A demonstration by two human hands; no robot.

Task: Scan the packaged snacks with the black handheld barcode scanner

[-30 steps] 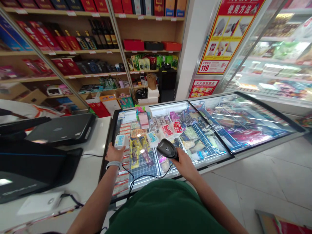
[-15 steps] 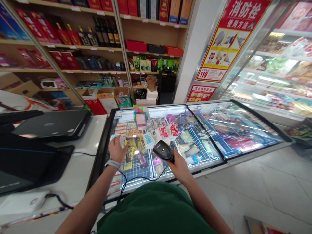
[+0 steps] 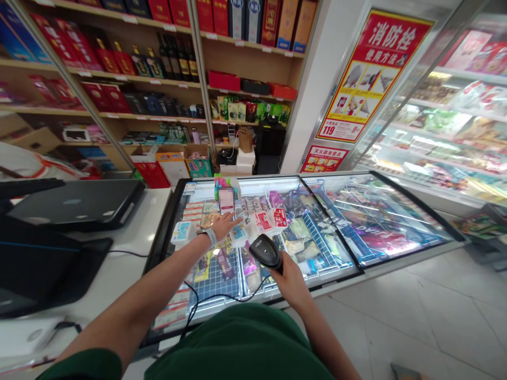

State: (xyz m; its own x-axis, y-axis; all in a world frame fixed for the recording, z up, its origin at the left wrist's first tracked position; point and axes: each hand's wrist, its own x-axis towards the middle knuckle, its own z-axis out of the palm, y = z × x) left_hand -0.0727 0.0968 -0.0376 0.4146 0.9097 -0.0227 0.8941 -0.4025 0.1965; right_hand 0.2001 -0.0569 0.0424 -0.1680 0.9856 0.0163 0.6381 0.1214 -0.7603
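Two hands above a glass-topped freezer (image 3: 341, 280).
From left: a boxy blue-labelled plastic tub (image 3: 183, 230) on the glass; the left hand (image 3: 222, 225), spread over a second blue-labelled tub (image 3: 238, 234), contact unclear; red-labelled tubs (image 3: 262, 221); a smooth, rounded black scanner (image 3: 264, 251), its handle gripped by the right hand (image 3: 289, 277).
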